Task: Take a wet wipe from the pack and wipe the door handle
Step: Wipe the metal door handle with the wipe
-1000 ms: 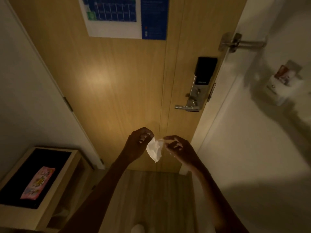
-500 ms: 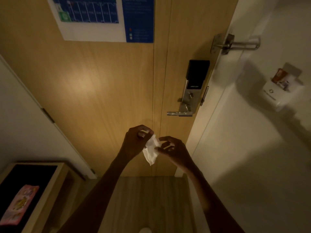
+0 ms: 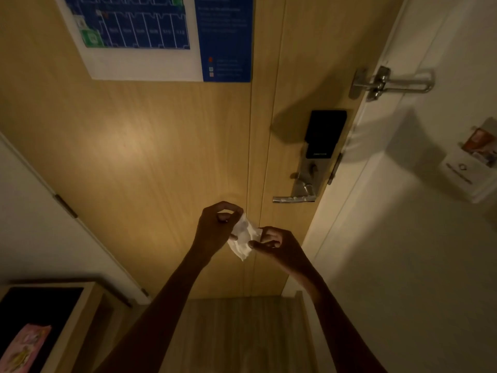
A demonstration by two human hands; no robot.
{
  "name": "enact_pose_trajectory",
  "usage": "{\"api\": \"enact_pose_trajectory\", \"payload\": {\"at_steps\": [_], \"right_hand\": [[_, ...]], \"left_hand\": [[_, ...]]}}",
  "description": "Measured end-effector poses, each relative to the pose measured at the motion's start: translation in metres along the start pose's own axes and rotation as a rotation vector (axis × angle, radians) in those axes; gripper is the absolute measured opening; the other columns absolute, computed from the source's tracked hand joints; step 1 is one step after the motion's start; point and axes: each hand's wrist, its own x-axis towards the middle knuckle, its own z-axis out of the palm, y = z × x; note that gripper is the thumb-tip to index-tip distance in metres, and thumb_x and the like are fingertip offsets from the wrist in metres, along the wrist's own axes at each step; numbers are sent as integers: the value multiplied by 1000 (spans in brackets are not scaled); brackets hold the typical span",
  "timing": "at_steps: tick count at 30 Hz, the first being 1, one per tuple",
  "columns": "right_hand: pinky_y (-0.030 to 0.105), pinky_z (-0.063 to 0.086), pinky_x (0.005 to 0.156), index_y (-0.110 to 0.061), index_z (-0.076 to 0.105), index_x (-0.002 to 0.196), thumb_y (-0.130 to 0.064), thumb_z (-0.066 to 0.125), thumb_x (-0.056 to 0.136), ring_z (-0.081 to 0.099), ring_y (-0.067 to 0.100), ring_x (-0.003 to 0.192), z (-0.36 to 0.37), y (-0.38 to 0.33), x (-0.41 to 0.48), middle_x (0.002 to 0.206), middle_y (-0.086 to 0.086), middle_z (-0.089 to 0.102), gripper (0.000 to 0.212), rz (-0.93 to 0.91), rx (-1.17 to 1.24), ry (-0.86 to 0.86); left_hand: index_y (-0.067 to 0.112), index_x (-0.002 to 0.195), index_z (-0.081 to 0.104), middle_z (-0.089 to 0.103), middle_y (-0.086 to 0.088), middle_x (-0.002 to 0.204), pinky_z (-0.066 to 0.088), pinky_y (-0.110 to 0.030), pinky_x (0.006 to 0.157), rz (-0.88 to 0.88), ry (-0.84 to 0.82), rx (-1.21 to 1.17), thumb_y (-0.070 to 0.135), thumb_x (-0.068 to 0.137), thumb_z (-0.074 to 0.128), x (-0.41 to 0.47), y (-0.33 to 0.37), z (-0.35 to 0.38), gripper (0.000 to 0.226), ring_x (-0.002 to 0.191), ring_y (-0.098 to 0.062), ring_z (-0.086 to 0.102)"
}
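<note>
- Two bare forearms reach up from the bottom edge toward the middle of the view, over a strip of pale wood-grain floor [image 3: 242, 332]
- At the lower left corner a pink, flat plastic pack of wet wipes [image 3: 22, 348] lies on the black top of a light wooden side cabinet [image 3: 78, 316], well apart from both hands
- The left hand [image 3: 215, 230] is curled, its thumb and fingertips pinching the upper left edge of a small crumpled white wet wipe [image 3: 243, 238]
- The right hand [image 3: 277, 244] sits just beside it and slightly lower, thumb and forefinger nipping the wipe's right edge; the remaining fingers are folded in
- The wipe is held between the two hands in the air, bunched rather than spread flat, with its lower corner hanging free below the fingers
- Beyond the hands stands a tan wooden door [image 3: 148, 157], closed against a white frame on the right
- Up and to the right of the hands, and not touched by hand or wipe, is the silver metal lever door handle [image 3: 293, 199], pointing left from a steel lock plate topped by a black rectangular card reader [image 3: 324, 135]
- Higher on the door's right edge a silver swing-bar door guard [image 3: 390, 82] bridges door and frame
- A blue and white floor-plan notice [image 3: 161, 39] is fixed to the door's upper part
- On the white wall at the far right hangs a white card holder [image 3: 468, 168] with an orange card in it
</note>
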Motion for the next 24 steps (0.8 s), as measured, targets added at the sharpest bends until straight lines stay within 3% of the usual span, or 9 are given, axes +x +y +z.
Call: {"api": "enact_pose_trajectory", "payload": {"at_steps": [3,6,15,22,24], "right_hand": [[8,47,72,-20,68,90,-37,73,82,67,-5,79,-4,2,7,85,-12,71,19,-15,-28,103],[6,47,71,-15,68,94,-36,71,83,66,-6,78,-18,1,12,85,-12,70,24,-13,-25,168],[13,53,71,-13,68,99,-36,72,82,69,2,86,-77,5,15,94,-5,72,29,-48,26,184],[14,52,78,-12,68,105,-32,71,84,67,4,90,-109,3,11,98,-4,72,29,-64,-7,121],[17,52,81,-12,68,106,-32,71,84,67,5,91,-114,4,9,98,-4,72,29,-70,-24,102]], "left_hand": [[17,90,70,75,2,82,58,-30,49,-24,-13,-25,16,86,67,6,1,2,6,70,-12,73],[14,90,70,74,-2,85,57,-28,49,-24,36,-69,10,85,66,10,-2,5,7,72,-13,73],[13,91,69,74,-7,86,57,-25,54,-178,117,-294,8,86,65,4,-8,35,8,72,-20,74],[30,109,65,75,2,91,58,-25,66,-157,-151,-34,20,86,67,2,6,52,25,81,-13,72],[33,112,64,76,5,88,56,-19,67,-80,-230,83,28,84,68,-3,10,60,28,79,-7,71]]}}
